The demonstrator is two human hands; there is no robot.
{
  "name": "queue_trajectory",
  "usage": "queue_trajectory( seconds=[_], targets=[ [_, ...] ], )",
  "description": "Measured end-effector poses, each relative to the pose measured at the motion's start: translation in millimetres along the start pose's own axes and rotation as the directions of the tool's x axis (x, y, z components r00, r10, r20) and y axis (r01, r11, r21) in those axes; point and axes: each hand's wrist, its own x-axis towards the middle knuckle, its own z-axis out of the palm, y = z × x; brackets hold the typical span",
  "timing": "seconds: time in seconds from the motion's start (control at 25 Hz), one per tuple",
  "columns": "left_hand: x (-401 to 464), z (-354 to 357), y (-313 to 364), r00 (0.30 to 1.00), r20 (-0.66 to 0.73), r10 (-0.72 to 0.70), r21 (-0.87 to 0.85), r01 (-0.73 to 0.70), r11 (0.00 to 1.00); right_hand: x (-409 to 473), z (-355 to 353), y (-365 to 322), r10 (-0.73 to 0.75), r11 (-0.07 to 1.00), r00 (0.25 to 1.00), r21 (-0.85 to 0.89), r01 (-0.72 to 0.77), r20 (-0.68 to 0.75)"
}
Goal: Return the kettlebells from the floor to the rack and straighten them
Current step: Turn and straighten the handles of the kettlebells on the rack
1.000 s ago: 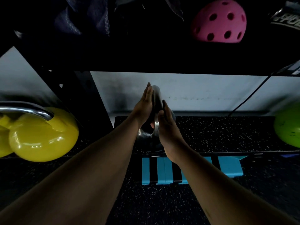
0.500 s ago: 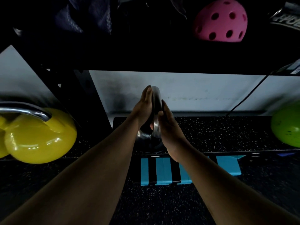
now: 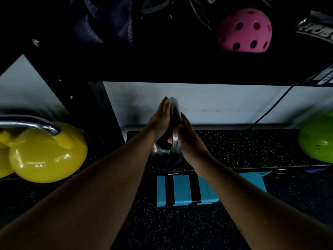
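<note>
dark kettlebell (image 3: 166,156) on the speckled rack shelf (image 3: 252,148), its chrome handle (image 3: 175,123) edge-on to me. my left hand (image 3: 160,121) and right hand (image 3: 189,139) press flat against either side, fingers straight rather than curled. to square it, i would twist slowly, keeping the base seated. yellow kettlebell (image 3: 46,154) well left, green kettlebell (image 3: 317,139) well right.

Yellow kettlebell (image 3: 47,156) with a chrome handle (image 3: 32,123); green kettlebell (image 3: 317,139); dark kettlebell (image 3: 167,157) with a silver handle (image 3: 174,123); pink ball (image 3: 245,30) dotted with dark holes; black shelf (image 3: 252,148) flecked white; blue block (image 3: 185,190) with 2 black stripes; white wall (image 3: 216,101)
</note>
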Motion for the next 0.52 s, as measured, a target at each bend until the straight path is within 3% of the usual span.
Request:
queue_trajectory(
  seconds=[0.12, 0.24, 0.4, 0.52],
  targets=[
    [-9, -11, 2, 0.998, -0.002, 0.066, 0.197, -0.065, 0.978, -2, -4, -12, -0.080, 0.937, 0.992, -0.348, 0.043, -0.094],
    [-23, -33, 5, 0.972, 0.078, 0.224, 0.495, -0.233, 0.837, -8, -5, -28, -0.262, 0.699, 0.947, -0.713, 0.055, -0.183],
    [-54, -68, 5, 0.917, 0.246, 0.313, 0.723, -0.389, 0.571, -11, 7, -50, -0.383, 0.511, 0.913, -0.856, 0.083, -0.140],
    [-87, -98, -5, 0.892, 0.275, 0.359, 0.739, -0.435, 0.515, -28, 32, -55, -0.354, 0.485, 0.926, -0.872, 0.061, -0.133]
  ],
)
